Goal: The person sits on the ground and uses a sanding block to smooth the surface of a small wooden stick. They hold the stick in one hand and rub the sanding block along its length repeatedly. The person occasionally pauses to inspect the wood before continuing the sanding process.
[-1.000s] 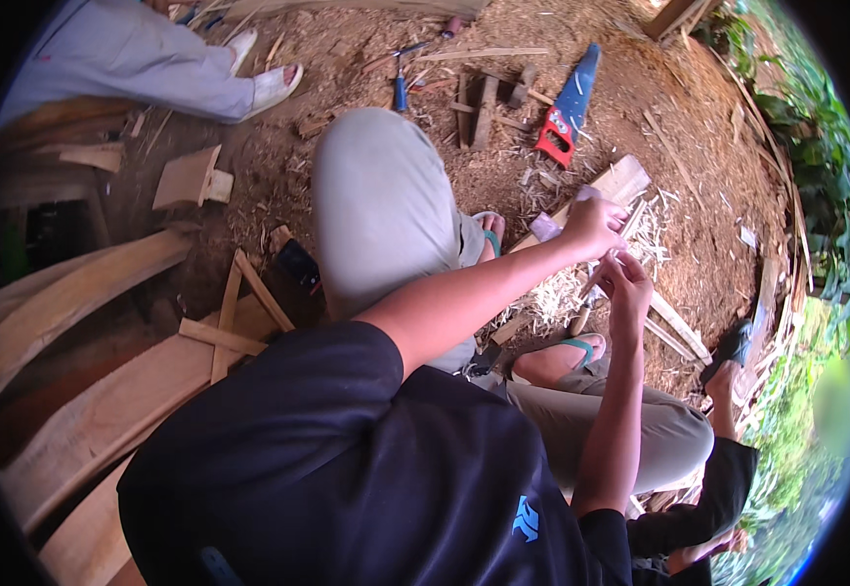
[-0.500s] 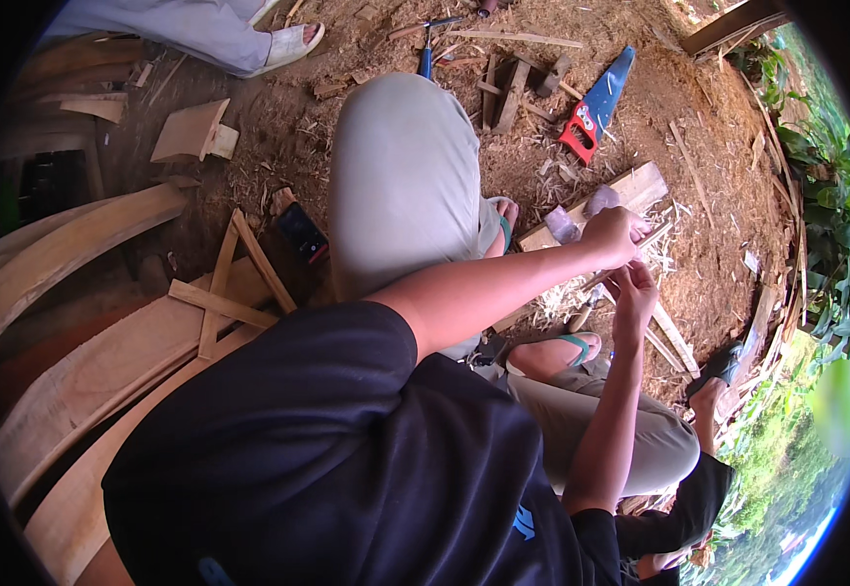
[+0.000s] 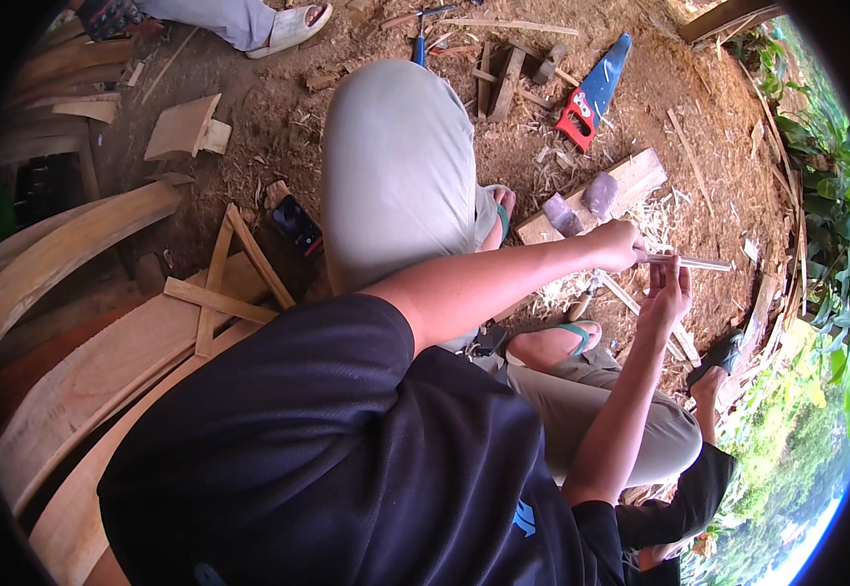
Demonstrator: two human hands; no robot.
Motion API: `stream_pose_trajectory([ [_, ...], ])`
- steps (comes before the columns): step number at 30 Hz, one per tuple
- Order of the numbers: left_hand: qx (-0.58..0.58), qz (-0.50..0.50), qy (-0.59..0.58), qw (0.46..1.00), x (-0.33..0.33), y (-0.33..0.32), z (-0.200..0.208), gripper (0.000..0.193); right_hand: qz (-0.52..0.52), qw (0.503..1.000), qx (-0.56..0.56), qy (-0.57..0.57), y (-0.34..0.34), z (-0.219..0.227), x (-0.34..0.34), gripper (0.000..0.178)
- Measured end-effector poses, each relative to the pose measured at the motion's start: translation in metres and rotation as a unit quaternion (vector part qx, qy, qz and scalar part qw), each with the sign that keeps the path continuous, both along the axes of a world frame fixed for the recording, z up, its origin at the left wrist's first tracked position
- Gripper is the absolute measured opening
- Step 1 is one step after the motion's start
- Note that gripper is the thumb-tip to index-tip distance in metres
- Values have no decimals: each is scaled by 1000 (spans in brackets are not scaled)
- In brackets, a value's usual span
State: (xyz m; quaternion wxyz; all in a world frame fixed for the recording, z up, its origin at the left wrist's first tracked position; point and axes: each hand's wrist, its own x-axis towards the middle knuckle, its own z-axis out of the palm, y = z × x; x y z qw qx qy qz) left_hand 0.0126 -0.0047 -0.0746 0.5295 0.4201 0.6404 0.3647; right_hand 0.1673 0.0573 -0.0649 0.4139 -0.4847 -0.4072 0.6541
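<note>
A thin, straight, pale strip (image 3: 706, 263) points to the right above the wood shavings; whether it is metal or wood I cannot tell. My left hand (image 3: 617, 246) is closed round its near end, which the fingers hide. Against the strip's middle, from below, my right hand (image 3: 666, 295) presses its fingertips. Just beyond my left hand, a squared wooden block (image 3: 645, 174) lies on the ground. Two purplish-grey stone-like lumps (image 3: 600, 195) rest on it, apart from each other and from my hands.
A blue-bladed, red-handled saw (image 3: 596, 96) lies beyond the block, near wood offcuts (image 3: 508, 86) and a blue-handled tool (image 3: 419, 49). Curved planks (image 3: 73, 249) and a phone (image 3: 295, 223) are on the left. Another person's sandalled foot (image 3: 293, 29) stands at the far left.
My right hand has moved rightward, away from my left hand. The strip has swung out to the right and shows more of its length. Both stone-like lumps show more fully.
</note>
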Motion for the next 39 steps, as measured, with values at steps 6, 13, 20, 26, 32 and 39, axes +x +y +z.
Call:
stream_pose_trajectory([
  [6, 28, 42, 3, 999, -4, -2, 1, 21, 25, 1000, -5, 12, 5, 9, 3, 26],
  [13, 44, 18, 20, 999, -17, 4, 5, 20, 85, 996, 37, -13, 11, 34, 8, 30],
  [20, 89, 93, 45, 991, -43, -1, 40, 21, 14, 997, 67, -19, 20, 31, 26, 31],
  [26, 89, 84, 73, 990, -120, 8, 133, 30, -72, 997, 25, 22, 24, 28, 36, 36],
  [32, 167, 60, 323, 930, -241, -66, 190, 40, -81, 996, 29, 15, 15, 33, 36, 36],
  [39, 138, 161, 268, 940, -240, -233, 156, 58, -70, 997, 30, 7, 15, 30, 42, 38],
])
